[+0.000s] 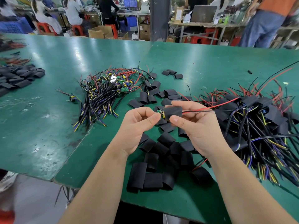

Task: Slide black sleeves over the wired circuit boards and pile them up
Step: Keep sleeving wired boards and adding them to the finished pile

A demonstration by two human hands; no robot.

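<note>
Above the green table (48, 126), my left hand (137, 125) pinches the exposed end of a small green circuit board (161, 113). My right hand (195, 126) grips a black sleeve (174, 111) that covers most of that board. Red and black wires (218, 106) trail from the sleeve to the right. Loose black sleeves (155, 160) lie scattered under and in front of my hands. A heap of bare wired boards (106, 89) lies at the centre left. A pile of sleeved boards (258, 123) with their wires sits on the right.
More black sleeves (19, 76) are heaped at the far left of the table. A few stray sleeves (172, 73) lie beyond the bare boards. People sit and stand at other benches behind the table. The table's near edge runs just below my forearms.
</note>
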